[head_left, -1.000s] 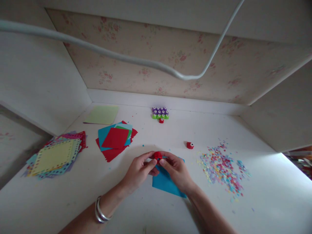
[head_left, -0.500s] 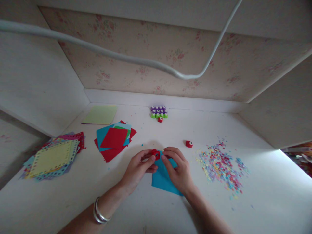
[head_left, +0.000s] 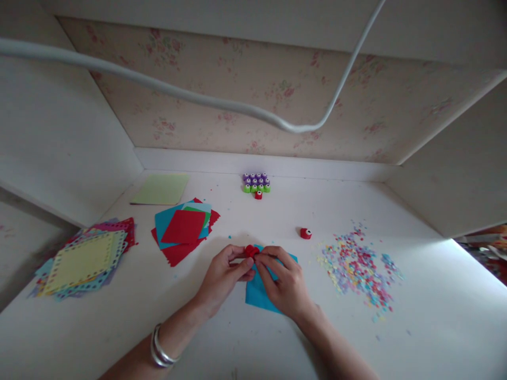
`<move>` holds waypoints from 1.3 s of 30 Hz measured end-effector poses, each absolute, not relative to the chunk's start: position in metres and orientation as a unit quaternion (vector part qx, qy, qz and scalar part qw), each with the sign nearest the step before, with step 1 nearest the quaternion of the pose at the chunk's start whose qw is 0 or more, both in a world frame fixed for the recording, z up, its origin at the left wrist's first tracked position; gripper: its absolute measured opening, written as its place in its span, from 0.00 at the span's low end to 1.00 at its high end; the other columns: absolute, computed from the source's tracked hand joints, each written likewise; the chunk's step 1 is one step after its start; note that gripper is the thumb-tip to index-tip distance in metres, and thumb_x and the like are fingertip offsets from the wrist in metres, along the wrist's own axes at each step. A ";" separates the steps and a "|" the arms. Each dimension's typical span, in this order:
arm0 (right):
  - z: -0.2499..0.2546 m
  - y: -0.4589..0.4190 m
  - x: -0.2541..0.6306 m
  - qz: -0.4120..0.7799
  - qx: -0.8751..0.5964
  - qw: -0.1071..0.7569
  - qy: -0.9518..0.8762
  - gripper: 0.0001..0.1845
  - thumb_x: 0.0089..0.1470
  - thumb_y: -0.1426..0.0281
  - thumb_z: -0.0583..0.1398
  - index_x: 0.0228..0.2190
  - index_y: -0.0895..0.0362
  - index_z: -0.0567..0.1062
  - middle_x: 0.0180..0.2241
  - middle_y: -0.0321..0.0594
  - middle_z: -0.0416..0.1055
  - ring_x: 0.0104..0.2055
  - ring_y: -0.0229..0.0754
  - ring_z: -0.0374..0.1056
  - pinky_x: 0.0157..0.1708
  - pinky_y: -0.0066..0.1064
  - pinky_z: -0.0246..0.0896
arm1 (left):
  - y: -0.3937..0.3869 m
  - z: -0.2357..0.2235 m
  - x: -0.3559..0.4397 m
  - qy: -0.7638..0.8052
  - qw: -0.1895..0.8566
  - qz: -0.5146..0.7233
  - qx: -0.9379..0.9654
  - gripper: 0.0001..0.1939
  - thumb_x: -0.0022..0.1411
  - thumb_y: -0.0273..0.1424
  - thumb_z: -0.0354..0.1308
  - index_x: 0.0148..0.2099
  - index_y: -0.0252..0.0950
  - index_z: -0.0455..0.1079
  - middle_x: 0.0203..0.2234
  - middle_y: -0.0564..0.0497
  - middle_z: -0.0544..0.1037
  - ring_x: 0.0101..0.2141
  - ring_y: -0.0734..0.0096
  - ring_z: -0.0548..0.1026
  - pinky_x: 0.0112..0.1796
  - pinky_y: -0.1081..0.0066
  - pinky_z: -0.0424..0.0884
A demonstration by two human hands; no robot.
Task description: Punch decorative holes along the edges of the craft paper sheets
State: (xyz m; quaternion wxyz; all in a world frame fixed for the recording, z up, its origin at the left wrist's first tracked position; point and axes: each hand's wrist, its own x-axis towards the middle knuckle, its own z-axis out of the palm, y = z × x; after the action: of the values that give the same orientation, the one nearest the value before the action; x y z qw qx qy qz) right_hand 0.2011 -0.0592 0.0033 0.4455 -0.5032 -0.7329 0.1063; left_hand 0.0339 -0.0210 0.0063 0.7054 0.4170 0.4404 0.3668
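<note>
My left hand point(head_left: 222, 277) grips a small red craft punch point(head_left: 251, 250) between thumb and fingers. My right hand point(head_left: 285, 282) is closed in a pinch, its fingertips touching the right side of the punch. Whatever lies between those fingertips is too small to make out. Below my right hand is a blue sheet of paper point(head_left: 259, 295), partly covered by that hand. Another red craft punch point(head_left: 306, 233) rests on the table to the right, apart from both hands.
Several purple and green punches point(head_left: 255, 182) stand in rows at the back, a red one point(head_left: 258, 195) before them. Coloured papers point(head_left: 184, 227) and hole-edged sheets point(head_left: 85, 258) lie left, pale green paper point(head_left: 160, 190) behind. Confetti point(head_left: 360, 264) covers the right. A white cable point(head_left: 222, 105) hangs ahead.
My right fingertips have moved left and up against the punch, which has turned so that its open side no longer shows. The view has shifted slightly.
</note>
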 end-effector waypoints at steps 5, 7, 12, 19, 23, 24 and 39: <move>0.004 -0.059 0.200 0.108 -0.506 0.452 -0.727 0.10 0.63 0.75 0.57 0.41 0.55 0.77 0.40 0.45 0.73 0.41 0.43 0.72 0.41 0.35 0.70 | -0.021 0.006 0.034 0.439 0.707 0.364 0.417 0.24 0.54 0.42 0.70 0.47 0.31 0.71 0.44 0.42 0.78 0.31 0.70 0.80 0.37 0.67 0.78; 0.002 -0.059 0.201 0.088 -0.508 0.452 -0.728 0.10 0.63 0.75 0.57 0.42 0.55 0.77 0.40 0.45 0.73 0.41 0.42 0.72 0.41 0.34 0.70 | -0.021 0.006 0.034 0.440 0.707 0.363 0.419 0.25 0.52 0.42 0.71 0.46 0.31 0.72 0.44 0.43 0.79 0.31 0.70 0.80 0.37 0.67 0.78; -0.001 -0.058 0.204 0.003 -0.505 0.421 -0.753 0.10 0.63 0.76 0.56 0.42 0.56 0.77 0.39 0.45 0.74 0.38 0.42 0.72 0.37 0.33 0.70 | -0.018 0.003 0.036 0.447 0.692 0.371 0.429 0.25 0.48 0.42 0.73 0.41 0.31 0.72 0.41 0.44 0.80 0.32 0.67 0.80 0.36 0.65 0.79; 0.002 -0.058 0.204 0.004 -0.511 0.402 -0.760 0.11 0.63 0.79 0.54 0.41 0.57 0.75 0.39 0.46 0.74 0.37 0.43 0.73 0.36 0.33 0.70 | -0.017 0.003 0.039 0.443 0.688 0.374 0.436 0.23 0.49 0.43 0.73 0.39 0.32 0.72 0.42 0.45 0.80 0.32 0.67 0.80 0.36 0.64 0.79; 0.002 -0.060 0.205 0.026 -0.504 0.423 -0.753 0.11 0.63 0.78 0.55 0.43 0.57 0.76 0.41 0.46 0.74 0.39 0.42 0.73 0.38 0.32 0.71 | -0.018 0.004 0.038 0.443 0.692 0.368 0.437 0.23 0.49 0.42 0.73 0.40 0.33 0.71 0.41 0.45 0.80 0.33 0.66 0.80 0.36 0.64 0.78; 0.002 -0.060 0.205 0.031 -0.502 0.431 -0.750 0.12 0.63 0.78 0.56 0.43 0.57 0.76 0.41 0.46 0.74 0.39 0.42 0.74 0.38 0.31 0.71 | -0.018 0.004 0.038 0.441 0.694 0.365 0.436 0.23 0.50 0.42 0.72 0.41 0.33 0.71 0.42 0.44 0.80 0.34 0.65 0.80 0.37 0.64 0.78; 0.011 -0.063 0.201 0.116 -0.494 0.466 -0.725 0.12 0.61 0.76 0.57 0.42 0.56 0.79 0.40 0.45 0.73 0.39 0.42 0.73 0.38 0.34 0.72 | -0.017 -0.003 0.034 0.404 0.739 0.368 0.393 0.22 0.50 0.40 0.73 0.39 0.33 0.68 0.34 0.48 0.80 0.33 0.73 0.76 0.36 0.72 0.73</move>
State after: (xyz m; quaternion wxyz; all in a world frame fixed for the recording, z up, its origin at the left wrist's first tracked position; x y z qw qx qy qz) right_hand 0.2011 -0.0631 0.0107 0.4658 -0.4938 -0.7251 0.1159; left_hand 0.0338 -0.0174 -0.0031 0.7392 0.3930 0.4043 0.3684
